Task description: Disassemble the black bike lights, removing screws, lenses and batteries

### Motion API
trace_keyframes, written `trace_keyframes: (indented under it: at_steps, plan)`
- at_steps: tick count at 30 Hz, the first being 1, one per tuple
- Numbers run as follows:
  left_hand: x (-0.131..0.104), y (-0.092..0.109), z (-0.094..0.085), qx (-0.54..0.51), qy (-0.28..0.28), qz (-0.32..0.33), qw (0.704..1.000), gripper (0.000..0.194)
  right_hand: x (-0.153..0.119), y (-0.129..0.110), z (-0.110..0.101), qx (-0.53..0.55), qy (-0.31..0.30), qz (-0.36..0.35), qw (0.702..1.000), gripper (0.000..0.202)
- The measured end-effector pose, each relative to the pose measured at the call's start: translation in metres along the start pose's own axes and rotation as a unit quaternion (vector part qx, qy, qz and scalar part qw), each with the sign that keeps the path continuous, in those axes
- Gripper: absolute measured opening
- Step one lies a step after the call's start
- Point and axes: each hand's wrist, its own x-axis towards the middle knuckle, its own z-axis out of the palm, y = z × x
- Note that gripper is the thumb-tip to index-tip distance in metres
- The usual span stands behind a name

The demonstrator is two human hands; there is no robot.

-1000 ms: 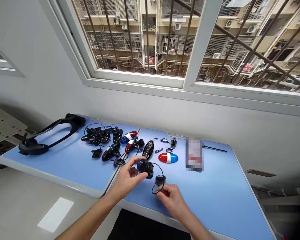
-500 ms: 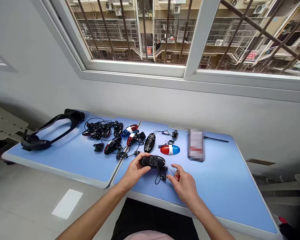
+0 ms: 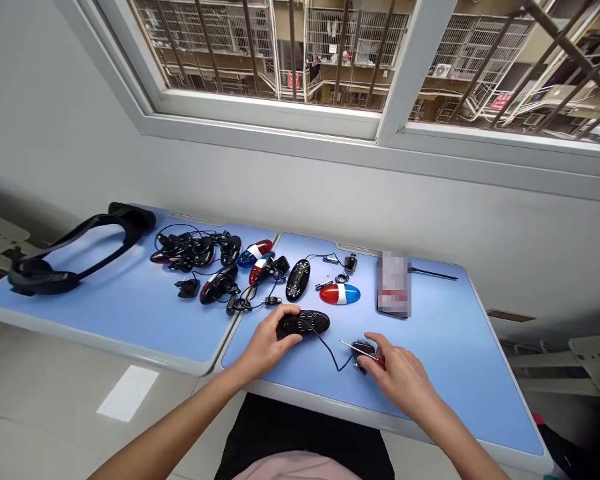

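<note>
Head view: black casing (image 3: 316, 323) juts rightward from left hand (image 3: 270, 339).

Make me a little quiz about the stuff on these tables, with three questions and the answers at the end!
1. Pick one. What is the right hand holding?
A. a headset
B. a red-handled tool
C. a battery

2. True or false? The left hand is touching a black oval unit.

3. Fill in the blank. On the light cover nearest the phone, the colour between the red and the blue is ____.

Key: 1. B; 2. true; 3. white.
</note>
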Motion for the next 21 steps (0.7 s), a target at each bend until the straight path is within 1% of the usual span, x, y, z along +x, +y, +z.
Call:
trace_keyframes:
  at_steps: [3,7,9,12,14,16,21]
  plan:
    - [0.007,0.004,-0.001,0.068,-0.030,0.028,0.997,0.043,-0.012,0.000,-0.017,0.059,0.004,-0.039,0.997,0.034]
    - [0.015,0.012,-0.005,0.141,-0.066,0.071,0.985,0.051,-0.008,-0.015,-0.038,0.082,0.013,-0.083,0.993,0.020]
    - [0.018,0.014,-0.005,0.164,-0.080,0.082,0.980,0.052,-0.005,-0.024,-0.048,0.086,-0.005,-0.099,0.991,0.017]
    - [0.022,0.013,-0.005,0.184,-0.091,0.089,0.975,0.048,-0.003,-0.031,-0.060,0.109,-0.044,-0.111,0.987,0.020]
    - [0.024,0.012,-0.005,0.189,-0.095,0.094,0.973,0.047,-0.005,-0.031,-0.064,0.121,-0.059,-0.102,0.986,0.023]
    - [0.026,0.011,-0.005,0.193,-0.094,0.099,0.972,0.046,-0.006,-0.029,-0.065,0.129,-0.054,-0.095,0.986,0.026]
    - [0.028,0.010,-0.003,0.196,-0.087,0.108,0.971,0.044,0.000,-0.027,-0.057,0.164,0.003,-0.128,0.978,0.027]
